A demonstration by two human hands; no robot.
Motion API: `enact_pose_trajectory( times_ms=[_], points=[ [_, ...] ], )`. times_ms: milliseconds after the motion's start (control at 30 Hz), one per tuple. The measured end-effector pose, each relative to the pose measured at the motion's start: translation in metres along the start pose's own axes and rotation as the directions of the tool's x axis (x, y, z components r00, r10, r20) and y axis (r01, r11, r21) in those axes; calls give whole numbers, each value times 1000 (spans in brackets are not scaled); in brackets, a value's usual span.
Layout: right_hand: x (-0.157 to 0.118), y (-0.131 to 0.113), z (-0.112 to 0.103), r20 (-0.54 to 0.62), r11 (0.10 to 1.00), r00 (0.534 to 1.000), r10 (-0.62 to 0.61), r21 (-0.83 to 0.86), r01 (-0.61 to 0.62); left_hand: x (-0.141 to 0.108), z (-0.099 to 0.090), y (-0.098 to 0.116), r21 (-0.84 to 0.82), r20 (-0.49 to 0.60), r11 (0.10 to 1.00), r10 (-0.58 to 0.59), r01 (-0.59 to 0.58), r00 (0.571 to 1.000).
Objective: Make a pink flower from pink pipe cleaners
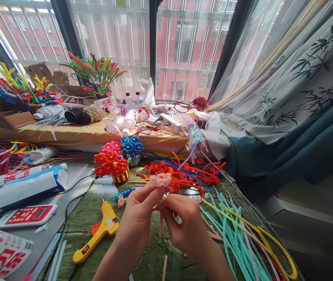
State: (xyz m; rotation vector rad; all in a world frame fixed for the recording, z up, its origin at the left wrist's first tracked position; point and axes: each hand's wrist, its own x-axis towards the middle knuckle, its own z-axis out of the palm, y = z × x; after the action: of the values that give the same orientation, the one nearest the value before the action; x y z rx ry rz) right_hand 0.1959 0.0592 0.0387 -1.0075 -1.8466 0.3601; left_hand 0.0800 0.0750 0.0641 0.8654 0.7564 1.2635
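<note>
Pinched in the fingers of my left hand (141, 210) is a pale pink pipe-cleaner flower (161, 180), held upright over the green table. My right hand (184, 214) is closed just below the flower, its thumb and forefinger at the flower's underside; what they grip there is hidden by the fingers. A pink pipe-cleaner end (161, 224) hangs down between the two hands. Left of my hands lies a yellow glue gun (102, 232), with a small pink piece (121, 201) beyond it.
Pots of red flowers (110, 166) and blue flowers (131, 147) stand behind. Orange-red pipe cleaners (181, 171) lie past my hands, mint-green ones (231, 230) to the right. A black cable (67, 212) runs along the left, near a red-and-white calculator (26, 216).
</note>
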Motion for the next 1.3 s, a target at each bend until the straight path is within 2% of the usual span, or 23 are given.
enact_pose_trajectory(
  times_ms=[67, 167, 200, 300, 367, 433, 533, 600, 700, 800, 900, 1067, 1300],
  points=[
    [2, 2, -3, 24, 999, 999, 31, 27, -32, -1, -1, 0, 57, 16, 998, -5, 5, 1000],
    [6, 6, -12, 124, 986, 986, 108, 113, -122, -3, -2, 4, 194, 64, 979, 49, -60, 997],
    [7, 7, -16, 102, 980, 985, 143, 128, -155, -4, -3, 5, 254, 79, 963, 74, -91, 994],
    [7, 10, -32, -73, 965, 971, 226, 151, -213, -4, -6, 8, 440, 126, 880, 138, -180, 982],
    [6, 8, -41, -226, 977, 954, 196, 127, -170, -3, -8, 9, 525, 161, 825, 149, -212, 976],
    [6, 5, -47, -281, 995, 955, 97, 16, -96, -2, -8, 9, 570, 189, 790, 141, -226, 972],
    [7, -1, -49, -268, 992, 963, -45, -123, 12, -2, -6, 8, 571, 214, 787, 131, -233, 968],
    [8, -2, -47, -241, 984, 967, -87, -174, 45, -3, -4, 8, 553, 237, 798, 123, -238, 964],
    [8, -1, -44, -224, 977, 970, -93, -207, 46, -6, 0, 9, 563, 255, 784, 135, -261, 957],
    [8, 1, -44, -217, 979, 972, -94, -199, 50, -9, 2, 11, 622, 263, 726, 160, -294, 951],
    [8, 1, -44, -220, 983, 971, -98, -176, 59, -11, 2, 13, 697, 276, 632, 200, -339, 940],
    [8, 0, -40, -209, 990, 975, -69, -133, 42, -11, 3, 11, 779, 279, 471, 331, -415, 901],
    [7, -3, -36, -229, 995, 971, -62, -93, 41, -13, 5, 8, 780, 260, 432, 433, -453, 863]
  ],
)
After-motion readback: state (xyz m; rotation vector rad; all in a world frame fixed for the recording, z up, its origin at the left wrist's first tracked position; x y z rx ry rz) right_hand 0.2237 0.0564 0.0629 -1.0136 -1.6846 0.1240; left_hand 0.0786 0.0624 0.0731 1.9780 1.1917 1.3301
